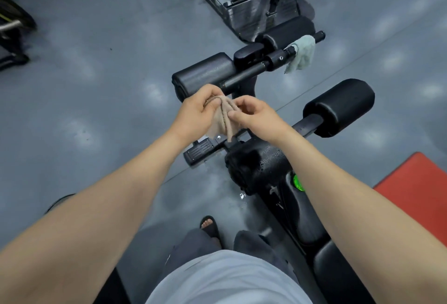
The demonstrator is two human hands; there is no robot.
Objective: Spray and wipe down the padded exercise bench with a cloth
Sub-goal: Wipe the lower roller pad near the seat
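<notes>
Both my hands hold a tan cloth (223,119) in the air above the black exercise bench. My left hand (198,110) grips its bunched upper edge. My right hand (256,116) pinches a fold of it between thumb and fingers. The cloth hangs down between them. Below lies a black roller pad (256,168), wet with droplets, and beside it a green knob (298,182). Further black roller pads show at upper left (203,76) and at right (341,105). No spray bottle is in view.
A pale green cloth (301,54) hangs on the bench's far bar. A weight rack (242,1) stands behind it. A red mat (416,192) lies at the right. The floor (84,98) is grey, with a wet patch near the bench. My sandalled foot (209,227) is below.
</notes>
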